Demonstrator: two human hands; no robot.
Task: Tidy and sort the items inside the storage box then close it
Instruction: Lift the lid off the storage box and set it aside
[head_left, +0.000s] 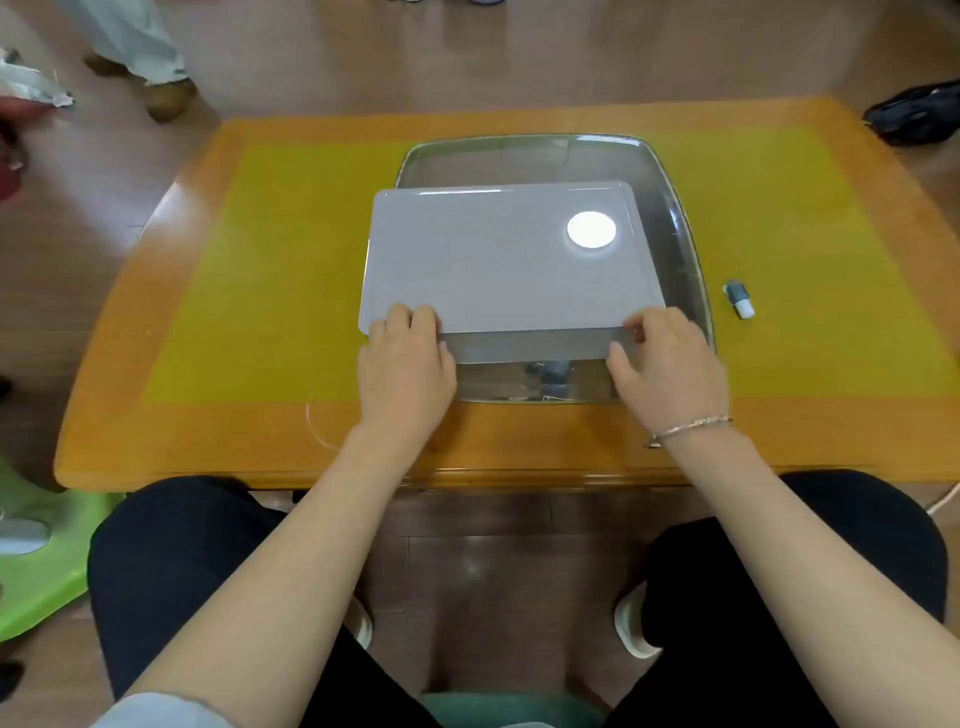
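On the table (260, 426), clear storage box (675, 208) partly covered by grey lid (493, 260), near corners pinched by left hand (402, 364) and right hand (670, 364), small tube (738, 299) lying to the right

A home-like room: low wooden table (156, 441), wood-plank floor (467, 52), green plastic stool (41, 582).

The room is bright, with soft light from above. A round white spot of glare (591, 229) shines on the grey lid (493, 260), a lamp mirrored there. Shadows are faint. The picture bends at its edges, so the table (260, 270) looks curved. The far corners look blurry.
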